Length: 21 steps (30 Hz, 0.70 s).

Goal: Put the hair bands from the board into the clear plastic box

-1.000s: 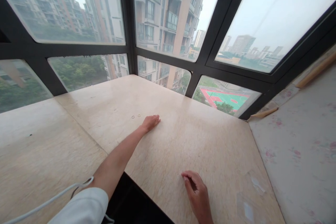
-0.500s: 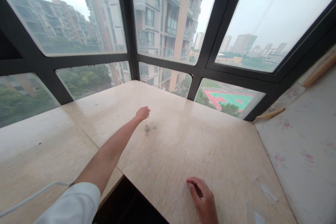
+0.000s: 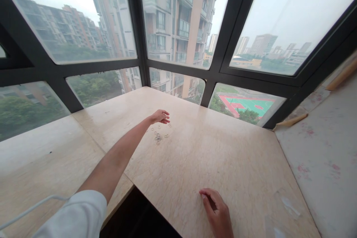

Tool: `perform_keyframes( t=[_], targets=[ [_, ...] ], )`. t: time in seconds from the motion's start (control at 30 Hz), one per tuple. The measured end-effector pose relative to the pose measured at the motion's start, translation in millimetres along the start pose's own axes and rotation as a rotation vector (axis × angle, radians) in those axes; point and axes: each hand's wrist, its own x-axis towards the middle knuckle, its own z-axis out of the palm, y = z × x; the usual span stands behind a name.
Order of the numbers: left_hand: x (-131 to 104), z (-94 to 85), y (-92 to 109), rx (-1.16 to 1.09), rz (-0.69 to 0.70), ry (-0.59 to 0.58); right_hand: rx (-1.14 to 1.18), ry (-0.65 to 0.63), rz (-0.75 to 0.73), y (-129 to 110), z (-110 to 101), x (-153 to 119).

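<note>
My left hand (image 3: 161, 116) is stretched over the far part of the marble-patterned counter (image 3: 212, 148), fingers apart and nothing in them. Just below it lies a small pile of thin metal rings (image 3: 158, 138), with several single rings scattered around, one (image 3: 169, 125) close to the fingertips. Near the front edge, my right hand (image 3: 214, 208) rests on the counter with thumb and fingertips pressed together; whatever is between them is too small to make out.
Dark-framed windows border the counter at the back. Clear plastic packaging (image 3: 290, 206) lies at the right by the flowered wall (image 3: 320, 163). A white cable (image 3: 33, 208) runs beside my left sleeve. A dark gap opens at the front edge.
My left hand has opened from a closed shape and moved slightly right. Several rings now lie spread around the pile. My right hand has kept its pose.
</note>
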Motion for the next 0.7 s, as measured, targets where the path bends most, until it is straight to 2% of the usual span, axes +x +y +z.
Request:
perform_keyframes(
  t=[0.1, 0.2, 0.33, 0.43, 0.53, 0.6, 0.7],
  targets=[
    [2, -9.5, 4, 0.052, 0.025, 0.016, -0.002, 0.002, -0.017, 2, 0, 0],
    [2, -35.2, -3, 0.167, 0.017, 0.129, -0.003, 0.003, -0.041, 7, 1, -1],
    [-10, -81.5, -35, 0.411, -0.058, 0.33, 0.004, -0.001, -0.05, 15, 2, -3],
    [-23, -102.8, -68, 0.587, -0.096, 0.394, 0.024, -0.005, -0.018, 19, 4, -5],
    [-30, -99.7, -97, 0.701, -0.083, 0.381, 0.062, 0.037, 0.032, 18, 6, -6],
    [-30, -84.9, -108, 0.745, -0.043, 0.357, 0.078, 0.051, 0.055, 16, 7, -6],
    [-30, -52.4, -113, 0.79, 0.048, 0.293, 0.068, 0.049, 0.07, 14, 5, -6]
  ],
)
